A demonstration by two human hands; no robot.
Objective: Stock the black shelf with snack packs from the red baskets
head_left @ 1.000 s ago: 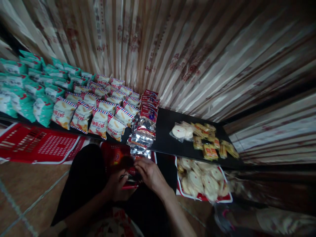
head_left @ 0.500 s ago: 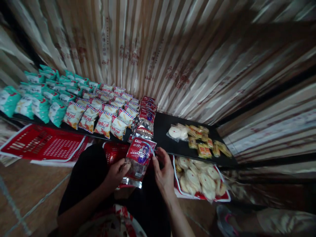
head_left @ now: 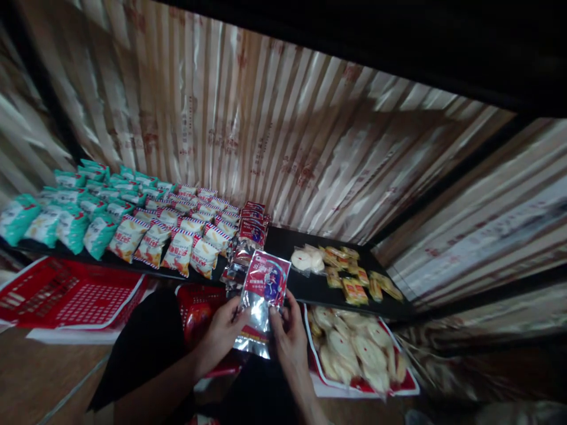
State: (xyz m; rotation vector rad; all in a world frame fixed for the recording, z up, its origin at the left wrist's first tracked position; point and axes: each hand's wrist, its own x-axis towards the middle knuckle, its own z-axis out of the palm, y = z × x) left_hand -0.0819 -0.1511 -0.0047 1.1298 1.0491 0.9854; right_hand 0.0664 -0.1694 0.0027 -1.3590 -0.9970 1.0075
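Observation:
Between my two hands is a red and silver snack packet point(head_left: 262, 283), tilted upward with its printed front toward me. My left hand point(head_left: 228, 327) pinches its left edge. My right hand point(head_left: 290, 333) grips the right edge, thumb on the front. Just beyond it, a row of matching red packets point(head_left: 252, 227) stands on the black shelf point(head_left: 283, 242). To their left are several white chip bags point(head_left: 177, 251) with striped edges, then several teal bags point(head_left: 73, 227).
White round wrapped cakes point(head_left: 305, 258) and small yellow packets point(head_left: 354, 289) lie on the shelf's right part. Below are a basket of pale wrapped cakes point(head_left: 358, 348), a red basket point(head_left: 195, 307) by my knees, and another red basket point(head_left: 88, 295) at left. A dark upper shelf point(head_left: 398, 41) overhangs.
The view has tilted up, bringing the upper shelf into sight. The packet is turned a little and sits slightly farther right in view; my hands have shifted along its edges.

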